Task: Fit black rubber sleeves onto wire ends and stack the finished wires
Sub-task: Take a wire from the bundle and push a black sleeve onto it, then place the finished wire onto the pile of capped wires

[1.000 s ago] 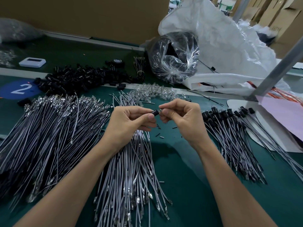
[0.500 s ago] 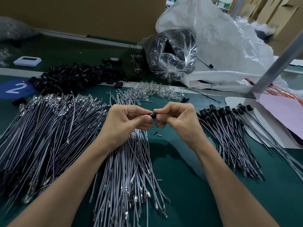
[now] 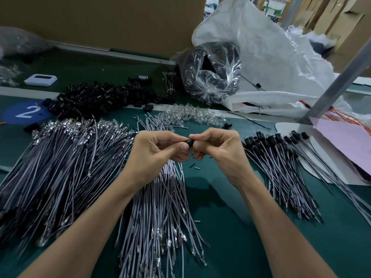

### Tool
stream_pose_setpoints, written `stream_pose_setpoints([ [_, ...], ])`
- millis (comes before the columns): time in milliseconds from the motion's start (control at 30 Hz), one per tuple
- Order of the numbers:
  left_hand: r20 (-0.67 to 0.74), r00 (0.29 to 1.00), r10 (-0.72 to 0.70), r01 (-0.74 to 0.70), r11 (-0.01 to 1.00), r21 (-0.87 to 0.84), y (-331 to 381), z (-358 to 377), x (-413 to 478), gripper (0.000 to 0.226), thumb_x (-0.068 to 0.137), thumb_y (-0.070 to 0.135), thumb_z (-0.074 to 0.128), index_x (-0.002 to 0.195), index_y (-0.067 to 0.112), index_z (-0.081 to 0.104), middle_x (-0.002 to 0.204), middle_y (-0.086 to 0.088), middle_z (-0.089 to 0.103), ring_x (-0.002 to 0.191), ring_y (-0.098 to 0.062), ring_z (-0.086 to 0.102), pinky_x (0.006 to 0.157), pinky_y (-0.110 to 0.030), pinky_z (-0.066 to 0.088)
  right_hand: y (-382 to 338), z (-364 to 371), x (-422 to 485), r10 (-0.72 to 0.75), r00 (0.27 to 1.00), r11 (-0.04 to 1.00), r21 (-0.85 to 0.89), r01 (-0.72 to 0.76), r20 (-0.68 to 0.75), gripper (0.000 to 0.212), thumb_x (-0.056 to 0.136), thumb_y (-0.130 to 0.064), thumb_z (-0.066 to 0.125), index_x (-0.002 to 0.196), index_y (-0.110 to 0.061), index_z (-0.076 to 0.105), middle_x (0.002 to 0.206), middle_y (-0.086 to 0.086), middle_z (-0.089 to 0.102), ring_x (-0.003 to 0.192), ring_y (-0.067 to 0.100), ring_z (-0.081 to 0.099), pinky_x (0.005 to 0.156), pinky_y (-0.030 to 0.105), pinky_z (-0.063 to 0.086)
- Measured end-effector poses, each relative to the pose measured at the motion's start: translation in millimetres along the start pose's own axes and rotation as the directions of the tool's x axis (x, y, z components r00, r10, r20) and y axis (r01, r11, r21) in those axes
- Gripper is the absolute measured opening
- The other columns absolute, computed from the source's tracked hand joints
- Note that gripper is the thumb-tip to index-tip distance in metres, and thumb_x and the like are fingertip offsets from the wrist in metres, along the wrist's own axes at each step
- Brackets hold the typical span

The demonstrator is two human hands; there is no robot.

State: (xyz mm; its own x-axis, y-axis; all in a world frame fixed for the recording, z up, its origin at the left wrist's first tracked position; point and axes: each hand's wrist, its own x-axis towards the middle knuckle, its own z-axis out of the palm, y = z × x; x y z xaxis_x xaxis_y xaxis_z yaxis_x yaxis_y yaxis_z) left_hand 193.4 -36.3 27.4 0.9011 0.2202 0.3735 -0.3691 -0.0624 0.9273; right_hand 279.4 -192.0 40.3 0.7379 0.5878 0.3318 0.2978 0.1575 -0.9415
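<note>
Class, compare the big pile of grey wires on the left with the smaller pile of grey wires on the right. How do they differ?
The left pile of grey wires shows bare shiny metal terminals at its far ends; the right pile of grey wires carries black rubber sleeves there. The left pile is much larger. Both lie fanned on the green table.

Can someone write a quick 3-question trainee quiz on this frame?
1. True or false: the finished wires with black ends lie to the person's left.
2. What is pinched between the left hand and right hand? A) black sleeve B) clear bulb C) tape roll
3. What number is on the blue circle?

Key: 1 false, they lie to the right. 2 A, the black sleeve. 3 two.
</note>
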Motion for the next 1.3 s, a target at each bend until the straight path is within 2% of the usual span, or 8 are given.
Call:
stream_pose_setpoints([
  [267, 0.045, 0.988, -0.147, 0.154, 0.964, -0.216, 8, 3, -2, 0.040, 0.078, 0.029, 0.070, 0.112, 0.008, 0.061, 0.088, -0.012, 0.077, 0.078, -0.024, 0.075, 0.064, -0.026, 0.058, -21, 1, -4, -0.011, 0.999, 0.984, 0.178, 0.005, 0.032, 0.010, 0.087, -0.011, 0.061, 0.090, -0.013, 0.070, 0.094, 0.001, 0.073, 0.084, 0.012, 0.066, 0.077, 0.024, 0.054],
  [433, -0.330, 0.936, -0.122, 0.072, 0.985, -0.160, 9, -11, 6, 0.042, 0.082, 0.049, 0.057, 0.103, 0.014, 0.065, 0.081, -0.004, 0.076, 0.065, -0.019, 0.071, 0.056, -0.024, 0.055, -66, -64, -25, -0.009, 0.998, 0.859, 0.510, 0.043, -0.069, 0.017, 0.088, -0.023, 0.059, 0.092, -0.015, 0.073, 0.086, 0.000, 0.072, 0.077, 0.008, 0.067, 0.068, 0.020, 0.055],
  [633, -0.582, 0.808, -0.092, 0.035, 0.994, -0.108, 6, -20, 9, 0.028, 0.097, 0.039, 0.053, 0.093, 0.015, 0.066, 0.071, -0.001, 0.073, 0.050, -0.014, 0.063, 0.046, -0.017, 0.047, -100, -161, -37, 0.180, 0.939, 0.967, -0.122, -0.223, -0.292, 0.024, 0.091, -0.036, 0.060, 0.090, -0.018, 0.076, 0.074, -0.002, 0.066, 0.059, 0.004, 0.058, 0.050, 0.013, 0.047],
  [800, -0.634, 0.771, -0.060, 0.040, 0.998, -0.046, 3, -18, 10, 0.038, 0.103, 0.040, 0.044, 0.092, 0.012, 0.067, 0.068, -0.003, 0.072, 0.046, -0.014, 0.060, 0.045, -0.017, 0.044, -71, -164, -20, 0.291, 0.880, 0.644, -0.603, -0.470, -0.376, 0.031, 0.080, -0.032, 0.070, 0.101, -0.010, 0.074, 0.069, 0.004, 0.070, 0.056, 0.012, 0.060, 0.055, 0.023, 0.052],
  [967, -0.697, 0.711, -0.095, 0.040, 0.995, -0.094, 3, -20, 10, 0.048, 0.105, 0.044, 0.034, 0.092, 0.012, 0.068, 0.066, -0.004, 0.071, 0.046, -0.017, 0.057, 0.045, -0.019, 0.043, -61, -119, 3, 0.014, 0.925, 0.261, -0.892, -0.369, -0.379, 0.034, 0.093, -0.035, 0.064, 0.123, -0.018, 0.067, 0.106, 0.011, 0.069, 0.091, 0.029, 0.065, 0.090, 0.038, 0.050],
  [1133, -0.736, 0.668, -0.114, 0.037, 0.992, -0.120, 3, -22, 11, 0.054, 0.106, 0.045, 0.029, 0.091, 0.011, 0.068, 0.061, -0.001, 0.069, 0.045, -0.014, 0.056, 0.045, -0.021, 0.044, -45, -7, 9, -0.005, 1.000, 0.528, -0.849, -0.004, -0.007, 0.010, 0.089, -0.015, 0.069, 0.093, -0.011, 0.077, 0.077, -0.008, 0.066, 0.062, -0.008, 0.055, 0.067, 0.010, 0.042],
  [1233, -0.759, 0.643, -0.104, 0.026, 0.993, -0.114, 2, -23, 11, 0.052, 0.106, 0.044, 0.032, 0.087, 0.012, 0.068, 0.063, -0.003, 0.068, 0.046, -0.014, 0.056, 0.045, -0.020, 0.043, -22, 57, 8, 0.179, 0.978, 0.571, -0.821, -0.017, 0.105, 0.021, 0.089, -0.032, 0.071, 0.089, -0.011, 0.072, 0.080, -0.001, 0.068, 0.069, 0.010, 0.061, 0.072, 0.027, 0.053],
  [1300, -0.770, 0.632, -0.092, 0.076, 0.996, -0.056, -1, -25, 11, 0.039, 0.104, 0.039, 0.042, 0.087, 0.015, 0.068, 0.069, -0.002, 0.069, 0.051, -0.012, 0.057, 0.049, -0.021, 0.045, -11, 81, 9, 0.258, 0.964, 0.480, -0.874, -0.073, 0.061, 0.033, 0.088, -0.040, 0.070, 0.088, -0.008, 0.067, 0.084, 0.008, 0.066, 0.075, 0.024, 0.062, 0.071, 0.036, 0.055],
])
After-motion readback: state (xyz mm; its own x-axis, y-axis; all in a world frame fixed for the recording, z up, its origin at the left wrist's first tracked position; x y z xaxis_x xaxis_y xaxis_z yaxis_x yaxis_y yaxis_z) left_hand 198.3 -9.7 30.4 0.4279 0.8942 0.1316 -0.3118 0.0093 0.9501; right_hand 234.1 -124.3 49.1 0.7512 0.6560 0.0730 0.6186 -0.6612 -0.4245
